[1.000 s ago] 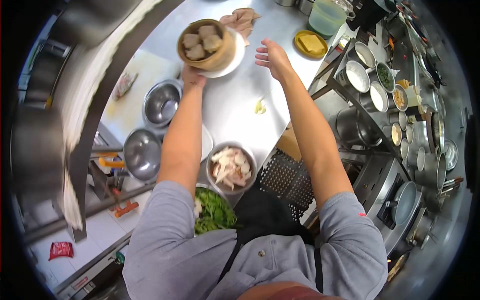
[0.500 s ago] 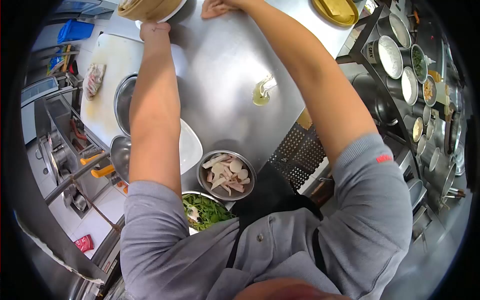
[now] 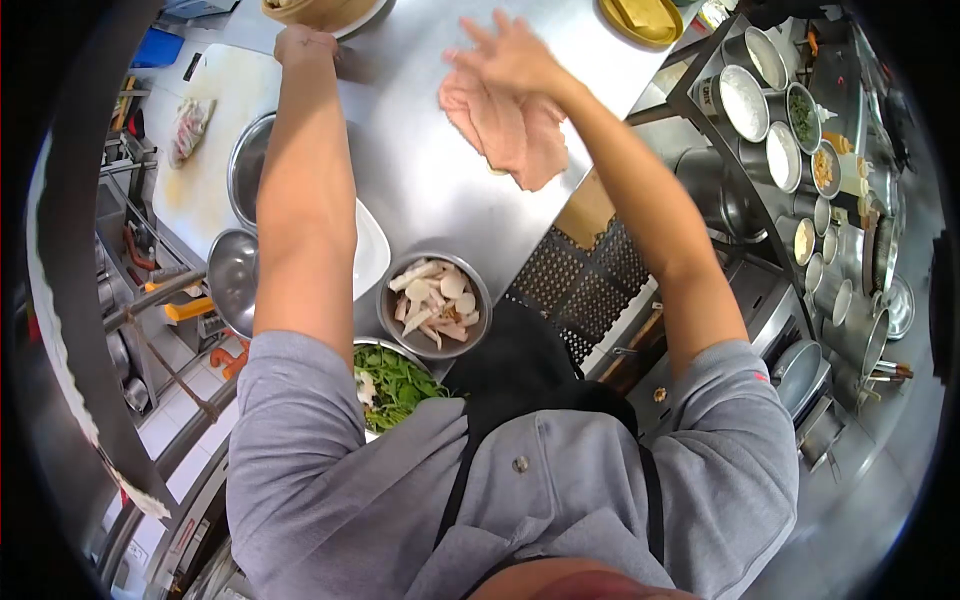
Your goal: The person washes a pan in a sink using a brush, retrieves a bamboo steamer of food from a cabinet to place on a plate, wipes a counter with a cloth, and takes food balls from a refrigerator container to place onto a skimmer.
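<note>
My left hand [image 3: 303,47] is closed at the near edge of a white plate [image 3: 362,16] that carries a round bamboo steamer [image 3: 300,10]; its fingertips are hidden. The frame's top edge cuts the steamer off. My right hand [image 3: 508,60] is stretched out over the steel table, fingers spread and a little blurred. A crumpled pink cloth [image 3: 512,135] lies beneath its palm and wrist, across the table near the right edge.
Near me stand a metal bowl of pale sliced pieces [image 3: 435,305] and a bowl of green leaves [image 3: 400,385]. At left are metal bowls [image 3: 232,280] and a white cutting board [image 3: 215,110]. A yellow dish [image 3: 640,20] sits at the far right; a rack of containers [image 3: 745,105] stands beyond.
My right hand has come back from the table's far part, and the pink cloth now lies spread where a yellowish puddle showed. My left hand stays by the steamer. The view has shifted.
</note>
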Tool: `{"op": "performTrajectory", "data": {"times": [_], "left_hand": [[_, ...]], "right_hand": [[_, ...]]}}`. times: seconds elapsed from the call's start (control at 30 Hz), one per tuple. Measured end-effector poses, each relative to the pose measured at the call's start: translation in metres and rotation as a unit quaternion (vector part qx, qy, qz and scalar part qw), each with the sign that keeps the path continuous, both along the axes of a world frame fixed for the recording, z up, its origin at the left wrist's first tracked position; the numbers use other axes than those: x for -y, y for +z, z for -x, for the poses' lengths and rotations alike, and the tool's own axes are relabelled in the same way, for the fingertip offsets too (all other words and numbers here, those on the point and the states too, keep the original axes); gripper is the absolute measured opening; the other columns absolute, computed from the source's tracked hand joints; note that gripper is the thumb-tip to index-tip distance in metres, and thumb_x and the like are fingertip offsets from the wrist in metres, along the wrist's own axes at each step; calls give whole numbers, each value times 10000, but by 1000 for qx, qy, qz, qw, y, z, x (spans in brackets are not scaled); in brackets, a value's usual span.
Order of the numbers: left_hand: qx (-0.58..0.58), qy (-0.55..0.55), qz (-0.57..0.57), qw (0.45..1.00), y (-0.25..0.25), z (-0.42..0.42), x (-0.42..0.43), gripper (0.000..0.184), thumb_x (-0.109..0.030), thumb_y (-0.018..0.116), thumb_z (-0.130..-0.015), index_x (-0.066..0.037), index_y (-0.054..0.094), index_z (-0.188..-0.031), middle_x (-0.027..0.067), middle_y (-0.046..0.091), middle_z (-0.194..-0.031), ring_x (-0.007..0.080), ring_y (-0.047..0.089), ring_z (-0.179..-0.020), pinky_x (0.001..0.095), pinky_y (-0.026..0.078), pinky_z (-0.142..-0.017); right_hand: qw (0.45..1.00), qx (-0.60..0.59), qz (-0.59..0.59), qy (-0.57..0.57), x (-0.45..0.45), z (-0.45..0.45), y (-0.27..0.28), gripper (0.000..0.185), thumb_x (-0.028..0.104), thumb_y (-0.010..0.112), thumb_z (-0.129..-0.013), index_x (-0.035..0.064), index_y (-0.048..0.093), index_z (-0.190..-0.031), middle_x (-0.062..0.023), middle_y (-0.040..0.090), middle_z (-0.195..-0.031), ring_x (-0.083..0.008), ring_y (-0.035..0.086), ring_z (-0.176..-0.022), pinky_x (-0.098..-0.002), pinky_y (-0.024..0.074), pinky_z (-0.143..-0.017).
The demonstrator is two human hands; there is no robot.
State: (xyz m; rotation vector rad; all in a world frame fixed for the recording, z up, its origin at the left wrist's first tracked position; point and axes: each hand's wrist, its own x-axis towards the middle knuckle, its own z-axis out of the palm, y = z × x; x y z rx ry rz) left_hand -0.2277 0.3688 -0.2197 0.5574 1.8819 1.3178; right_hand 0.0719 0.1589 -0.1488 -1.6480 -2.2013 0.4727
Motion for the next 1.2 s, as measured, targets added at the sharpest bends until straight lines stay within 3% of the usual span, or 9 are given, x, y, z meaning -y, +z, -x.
{"op": "performTrajectory", "data": {"times": [0.07,0.27,0.47,0.57,0.67,0.73,0.9,1.0,1.2], "left_hand": [[-192,-129,24,973,-24,17,13,317,-105,570,-867,100,545,-1107,181,608,-833,251,623,-693,405,522,-572],[312,-102,-43,944,43,-10,102,771,-297,510,-954,104,55,-1429,368,226,-1415,495,395,-1257,537,396,-1043],[190,-300,-55,933,159,-40,259,728,-341,579,-917,22,230,-1443,259,353,-1399,333,454,-1232,404,404,-1028],[0,-366,-90,926,222,-15,361,563,-336,499,-984,69,384,-1358,246,498,-1299,286,530,-1195,368,443,-999],[-36,-352,-137,925,252,28,454,477,-305,445,-1011,51,439,-1328,202,559,-1249,245,580,-1122,367,455,-972],[-40,-309,-129,942,255,61,515,468,-311,423,-1021,43,446,-1326,187,564,-1236,241,594,-1087,360,468,-943],[-11,-191,-112,975,230,140,641,535,-410,346,-1030,15,435,-1343,179,554,-1235,268,574,-1095,371,459,-931],[33,-126,-95,987,226,165,691,575,-464,320,-1023,5,449,-1331,174,556,-1229,275,563,-1101,383,440,-952],[128,-71,-101,984,215,181,706,615,-518,322,-1007,6,471,-1294,162,567,-1188,282,564,-1078,399,438,-956]], "right_hand": [[997,60,34,-46,40,35,-32,565,496,413,-949,121,482,-1367,-135,329,-1506,-332,295,-1383,-507,262,-1110],[991,49,-120,21,161,53,-58,505,421,415,-965,103,490,-1351,-128,385,-1472,-334,338,-1358,-488,236,-1120],[983,31,-173,53,220,36,-46,324,233,559,-910,137,595,-1217,-74,579,-1289,-277,546,-1169,-441,374,-1017],[920,-313,236,-27,217,9,-30,293,198,537,-931,86,592,-1196,-116,681,-1033,-215,647,-920,-372,512,-839],[828,-530,183,20,147,-39,-30,289,227,442,-977,40,546,-1170,-43,614,-970,-139,595,-890,-284,505,-797],[941,-323,87,-55,116,-64,-14,407,375,451,-983,25,620,-1103,-78,660,-1021,-178,614,-928,-328,486,-855],[910,-342,223,-73,100,-54,-45,576,492,406,-975,59,505,-1341,-129,489,-1388,-206,455,-1263,-383,338,-1072],[986,90,-121,-65,141,-27,-81,606,497,218,-1005,132,292,-1483,-43,236,-1566,-240,213,-1443,-469,158,-1167],[988,54,-142,-25,236,20,-86,528,380,394,-982,123,374,-1444,-80,393,-1480,-269,354,-1372,-485,274,-1113]]}}
